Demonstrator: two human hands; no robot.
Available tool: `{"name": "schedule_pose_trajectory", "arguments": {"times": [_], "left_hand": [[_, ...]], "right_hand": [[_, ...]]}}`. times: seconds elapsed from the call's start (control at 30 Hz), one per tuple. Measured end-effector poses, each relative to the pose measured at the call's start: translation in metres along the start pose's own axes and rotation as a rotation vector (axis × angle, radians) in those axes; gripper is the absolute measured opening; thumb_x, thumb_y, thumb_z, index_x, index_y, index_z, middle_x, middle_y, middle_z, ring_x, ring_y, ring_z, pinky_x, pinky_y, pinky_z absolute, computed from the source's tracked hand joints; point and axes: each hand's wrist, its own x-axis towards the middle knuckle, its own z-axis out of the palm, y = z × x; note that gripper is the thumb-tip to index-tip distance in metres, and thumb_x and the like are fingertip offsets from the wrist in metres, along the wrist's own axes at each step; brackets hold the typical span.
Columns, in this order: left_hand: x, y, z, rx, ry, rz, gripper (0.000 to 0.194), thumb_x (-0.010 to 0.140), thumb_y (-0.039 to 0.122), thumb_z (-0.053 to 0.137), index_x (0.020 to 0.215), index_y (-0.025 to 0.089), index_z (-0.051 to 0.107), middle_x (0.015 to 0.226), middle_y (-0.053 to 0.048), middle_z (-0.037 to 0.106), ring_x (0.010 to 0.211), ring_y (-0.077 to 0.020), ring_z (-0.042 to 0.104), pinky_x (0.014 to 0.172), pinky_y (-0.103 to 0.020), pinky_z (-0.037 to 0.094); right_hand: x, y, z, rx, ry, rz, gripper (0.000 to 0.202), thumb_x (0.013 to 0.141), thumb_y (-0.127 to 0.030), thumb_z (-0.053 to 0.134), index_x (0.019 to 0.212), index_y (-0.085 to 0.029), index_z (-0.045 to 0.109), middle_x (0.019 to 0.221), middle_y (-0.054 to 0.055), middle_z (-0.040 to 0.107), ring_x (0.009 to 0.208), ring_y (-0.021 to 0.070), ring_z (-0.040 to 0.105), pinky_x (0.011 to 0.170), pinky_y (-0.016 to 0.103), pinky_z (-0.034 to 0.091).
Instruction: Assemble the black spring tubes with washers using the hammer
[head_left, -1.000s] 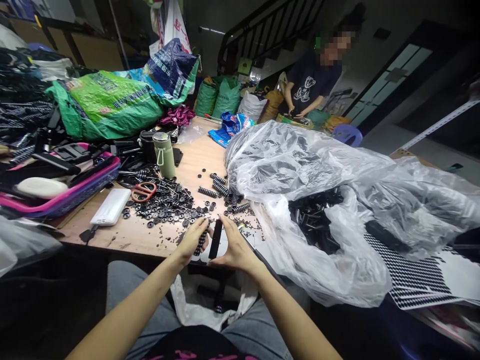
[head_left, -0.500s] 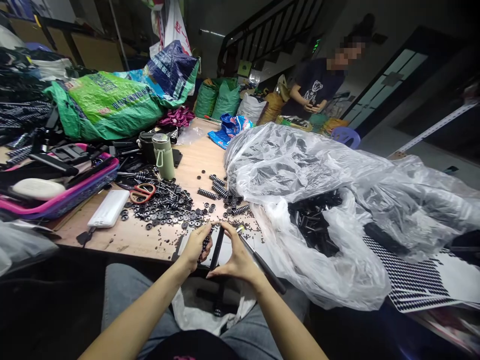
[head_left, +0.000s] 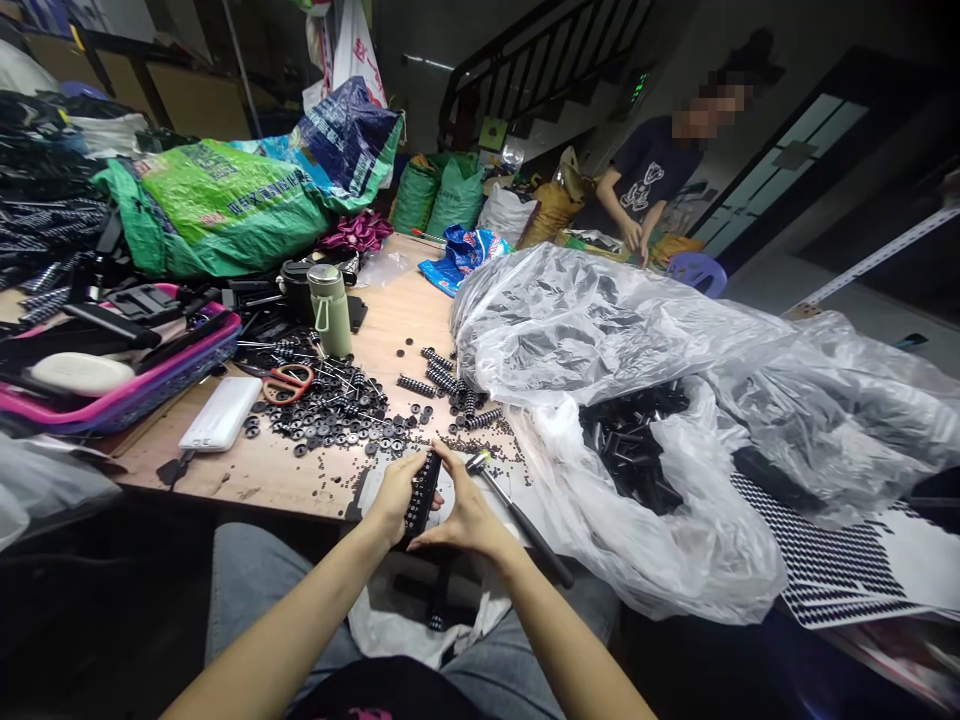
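Note:
Above the table's front edge, my left hand (head_left: 394, 498) is closed around a black bar with rows of small white marks (head_left: 421, 492). My right hand (head_left: 466, 508) spans a plain black strip (head_left: 433, 482) lengthwise, fingertips at its far end and thumb at its near end. The strip lies against the right side of the marked bar, and fingers cover part of both. Beneath the hands, a white bag (head_left: 390, 615) with dark pieces in it sits between my knees. A hammer (head_left: 525, 525) with a black handle lies right of my right hand.
Black discs (head_left: 330, 410), ribbed black rods (head_left: 439, 375) and tiny beads cover the table's middle. Scissors (head_left: 286, 383), a white power bank (head_left: 221, 413), a green bottle (head_left: 330, 312) and a pink basket (head_left: 112, 415) stand left. Plastic bags (head_left: 585, 320) fill the right. Another person (head_left: 649, 175) stands behind.
My right hand has brought the black strip left against the marked bar, closing the gap between them. The person at the back has lowered their hands.

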Motion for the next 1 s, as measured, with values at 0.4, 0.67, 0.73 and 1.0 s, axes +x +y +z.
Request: {"name": "schedule_pose_trajectory", "arguments": {"times": [0.4, 0.67, 0.73, 1.0], "left_hand": [[0.016, -0.006, -0.005, 0.09, 0.004, -0.069, 0.024, 0.074, 0.035, 0.048, 0.076, 0.011, 0.053, 0.043, 0.0, 0.052, 0.037, -0.01, 0.049, 0.04, -0.021, 0.043], [0.036, -0.048, -0.023, 0.963, -0.015, 0.558, 0.043, 0.073, 0.022, 0.049, 0.116, 0.017, 0.049, 0.101, -0.01, 0.053, 0.094, -0.0195, 0.051, 0.084, -0.035, 0.041], [0.042, -0.058, -0.028, 1.235, -0.024, 0.659, 0.047, 0.073, 0.013, 0.045, 0.12, 0.017, 0.044, 0.098, -0.01, 0.052, 0.094, -0.0196, 0.05, 0.083, -0.036, 0.041], [0.05, -0.047, -0.061, 1.759, -0.122, 0.98, 0.041, 0.076, 0.002, 0.037, 0.112, 0.017, 0.049, 0.096, -0.009, 0.056, 0.089, -0.018, 0.051, 0.077, -0.034, 0.042]], "right_hand": [[-0.001, 0.014, 0.022, 0.13, 0.123, 0.103, 0.103, 0.044, -0.031, 0.076, 0.127, -0.018, 0.017, 0.126, 0.011, 0.032, 0.116, 0.0221, 0.035, 0.1, 0.034, 0.03], [-0.002, 0.054, 0.044, -0.333, 0.233, 0.182, 0.077, 0.06, -0.02, 0.06, 0.126, -0.009, 0.022, 0.123, 0.018, 0.035, 0.118, 0.0253, 0.032, 0.099, 0.042, 0.028], [-0.006, 0.061, 0.041, -0.419, 0.22, 0.189, 0.07, 0.065, -0.019, 0.054, 0.126, -0.009, 0.023, 0.124, 0.018, 0.035, 0.119, 0.0245, 0.03, 0.099, 0.041, 0.029], [-0.068, 0.067, -0.031, -0.951, 0.221, 0.675, 0.023, 0.081, -0.036, 0.043, 0.081, -0.016, 0.052, 0.085, 0.013, 0.056, 0.086, 0.0263, 0.051, 0.069, 0.036, 0.04]]}}
